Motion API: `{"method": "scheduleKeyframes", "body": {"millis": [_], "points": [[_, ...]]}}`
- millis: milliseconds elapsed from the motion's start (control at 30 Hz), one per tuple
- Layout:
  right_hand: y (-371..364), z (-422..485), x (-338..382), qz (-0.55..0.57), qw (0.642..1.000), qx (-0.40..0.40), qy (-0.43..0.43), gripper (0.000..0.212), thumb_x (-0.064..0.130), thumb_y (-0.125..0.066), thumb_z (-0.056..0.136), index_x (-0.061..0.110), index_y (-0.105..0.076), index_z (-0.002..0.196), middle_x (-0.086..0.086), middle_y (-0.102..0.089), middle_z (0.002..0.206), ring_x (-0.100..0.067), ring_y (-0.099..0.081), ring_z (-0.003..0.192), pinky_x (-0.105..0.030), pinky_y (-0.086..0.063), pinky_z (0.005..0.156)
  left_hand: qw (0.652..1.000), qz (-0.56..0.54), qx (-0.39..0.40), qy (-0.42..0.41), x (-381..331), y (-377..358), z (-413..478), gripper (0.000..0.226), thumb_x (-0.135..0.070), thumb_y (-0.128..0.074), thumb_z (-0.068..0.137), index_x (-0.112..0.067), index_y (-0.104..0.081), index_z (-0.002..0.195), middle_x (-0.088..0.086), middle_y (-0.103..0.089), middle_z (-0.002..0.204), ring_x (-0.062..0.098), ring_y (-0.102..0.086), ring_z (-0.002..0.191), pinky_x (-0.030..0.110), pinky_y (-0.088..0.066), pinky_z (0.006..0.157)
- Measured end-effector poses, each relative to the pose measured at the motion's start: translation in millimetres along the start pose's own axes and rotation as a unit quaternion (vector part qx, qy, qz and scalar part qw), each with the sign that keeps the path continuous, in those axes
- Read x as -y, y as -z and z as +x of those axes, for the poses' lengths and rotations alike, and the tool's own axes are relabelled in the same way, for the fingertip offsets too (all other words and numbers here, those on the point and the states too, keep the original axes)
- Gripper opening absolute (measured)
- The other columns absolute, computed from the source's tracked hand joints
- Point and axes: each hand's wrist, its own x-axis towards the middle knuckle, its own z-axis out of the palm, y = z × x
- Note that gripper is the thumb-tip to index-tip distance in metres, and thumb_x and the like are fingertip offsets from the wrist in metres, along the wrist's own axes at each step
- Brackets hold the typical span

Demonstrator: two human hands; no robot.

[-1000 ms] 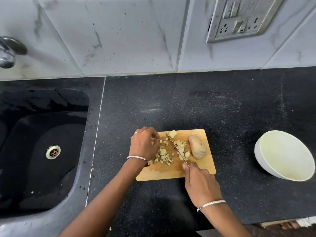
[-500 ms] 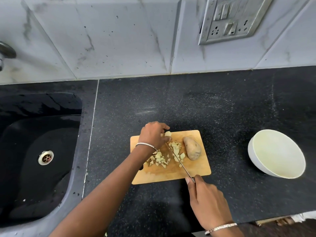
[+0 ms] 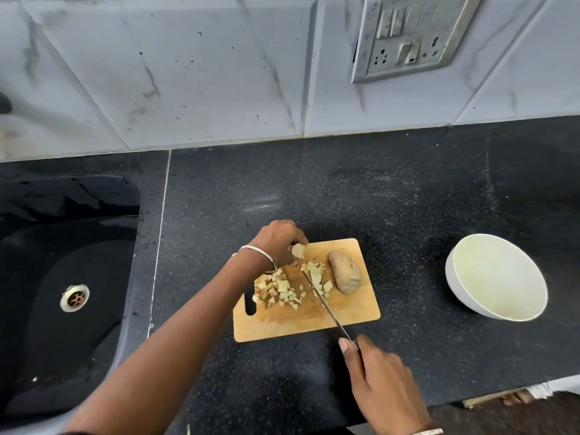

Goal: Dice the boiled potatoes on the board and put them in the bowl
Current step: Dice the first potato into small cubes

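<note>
Pale diced potato pieces (image 3: 281,290) heaped on rectangular wooden board (image 3: 345,318); whole brown potato (image 3: 345,275) at their 3 o'clock. Pale potato chunk (image 3: 298,251) pinched by left grip (image 3: 276,243) at board's 12 o'clock edge. Steel knife (image 3: 326,306) clasped by right grip (image 3: 383,390). White round bowl (image 3: 455,284) at board's 3 o'clock.

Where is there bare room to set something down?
Bare counter: between the cutting board and the bowl, and behind the board to the wall. Crowded: the board, with diced potato, whole potato, knife and left hand holding a potato chunk.
</note>
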Motion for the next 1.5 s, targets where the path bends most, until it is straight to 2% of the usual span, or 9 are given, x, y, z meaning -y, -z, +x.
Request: {"method": "scheduleKeyframes", "body": {"millis": [333, 467, 633, 800, 967, 1100, 1167, 1300, 1500], "points": [[-0.6, 0.8, 0.4, 0.004, 1.0, -0.004, 0.008, 0.042, 0.06, -0.018, 0.097, 0.027, -0.037, 0.08, 0.001, -0.057, 0.073, -0.018, -0.06, 0.076, -0.039, -0.05, 0.07, 0.992, -0.07, -0.08, 0.061, 1.7, -14.1, -25.6, 0.034, -0.027, -0.074, 0.08, -0.024, -0.064, 0.112, -0.003, -0.059, 0.109, 0.013, -0.057, 0.09, 0.028, -0.048, 0.077], [-1.6, 6.8, 2.5, 0.018, 1.0, 0.004, 0.001, 0.042, 0.058, -0.02, 0.098, 0.027, -0.042, 0.08, 0.006, -0.061, 0.076, -0.014, -0.06, 0.076, -0.038, -0.05, 0.07, 0.991, -0.056, -0.083, 0.085, -0.6, -20.1, -37.6, 0.034, -0.029, -0.077, 0.079, -0.023, -0.065, 0.11, -0.003, -0.058, 0.106, 0.015, -0.055, 0.092, 0.026, -0.043, 0.073], [-9.5, 20.7, 11.7, 0.06, 0.998, -0.004, 0.013, 0.041, 0.055, -0.024, 0.098, 0.027, -0.05, 0.084, 0.005, -0.068, 0.083, -0.017, -0.065, 0.079, -0.04, -0.05, 0.072, 0.985, -0.087, -0.099, 0.112, -8.5, -26.0, -40.1, 0.043, -0.034, -0.083, 0.071, -0.02, -0.069, 0.109, -0.002, -0.065, 0.102, 0.015, -0.059, 0.088, 0.027, -0.05, 0.076], [-20.0, 33.7, 22.2, 0.038, 0.999, 0.01, 0.031, 0.032, 0.047, -0.025, 0.102, 0.025, -0.046, 0.09, 0.003, -0.06, 0.078, -0.025, -0.063, 0.079, -0.039, -0.042, 0.064, 0.98, -0.099, -0.098, 0.144, -4.6, -22.3, -44.1, 0.043, -0.028, -0.084, 0.071, -0.02, -0.068, 0.111, -0.003, -0.066, 0.104, 0.013, -0.06, 0.091, 0.021, -0.044, 0.073], [-25.6, 38.4, 23.7, 0.028, 0.999, 0.015, 0.03, 0.024, 0.042, -0.026, 0.103, 0.026, -0.042, 0.095, 0.002, -0.059, 0.08, -0.027, -0.064, 0.083, -0.037, -0.037, 0.063, 0.977, -0.097, -0.112, 0.155, -8.1, -23.1, -46.7, 0.035, -0.03, -0.081, 0.074, -0.021, -0.07, 0.106, -0.005, -0.068, 0.1, 0.012, -0.061, 0.092, 0.02, -0.04, 0.071], [-20.7, 39.5, 24.3, 0.033, 0.998, 0.025, 0.043, 0.024, 0.041, -0.028, 0.104, 0.027, -0.042, 0.091, 0.006, -0.053, 0.075, -0.026, -0.062, 0.085, -0.036, -0.034, 0.064, 0.971, -0.126, -0.12, 0.165, -9.6, -26.2, -47.2, 0.031, -0.028, -0.082, 0.073, -0.02, -0.072, 0.102, -0.006, -0.07, 0.093, 0.011, -0.063, 0.087, 0.024, -0.048, 0.07], [-16.5, 39.6, 23.7, 0.03, 0.998, 0.016, 0.048, 0.024, 0.041, -0.028, 0.104, 0.027, -0.042, 0.09, 0.009, -0.05, 0.072, -0.024, -0.06, 0.081, -0.035, -0.033, 0.064, 0.968, -0.138, -0.127, 0.164, -9.1, -27.5, -48.0, 0.031, -0.027, -0.083, 0.072, -0.02, -0.072, 0.1, -0.006, -0.07, 0.09, 0.011, -0.064, 0.084, 0.026, -0.051, 0.073], [-13.0, 39.3, 26.2, 0.025, 0.998, 0.002, 0.058, 0.028, 0.043, -0.026, 0.104, 0.025, -0.045, 0.092, 0.011, -0.05, 0.071, -0.018, -0.047, 0.067, -0.035, -0.032, 0.063, 0.961, -0.163, -0.146, 0.171, -8.8, -30.1, -51.0, 0.035, -0.024, -0.085, 0.07, -0.019, -0.07, 0.101, -0.007, -0.071, 0.086, 0.01, -0.064, 0.08, 0.022, -0.048, 0.072], [-18.4, 40.2, 31.2, 0.031, 0.998, 0.018, 0.049, 0.029, 0.044, -0.026, 0.103, 0.024, -0.045, 0.091, 0.006, -0.054, 0.076, -0.026, -0.063, 0.085, -0.036, -0.035, 0.064, 0.944, -0.201, -0.175, 0.192, -14.0, -32.6, -53.3, 0.032, -0.021, -0.085, 0.07, -0.02, -0.069, 0.098, -0.006, -0.072, 0.086, 0.007, -0.065, 0.076, 0.018, -0.047, 0.071]]}}
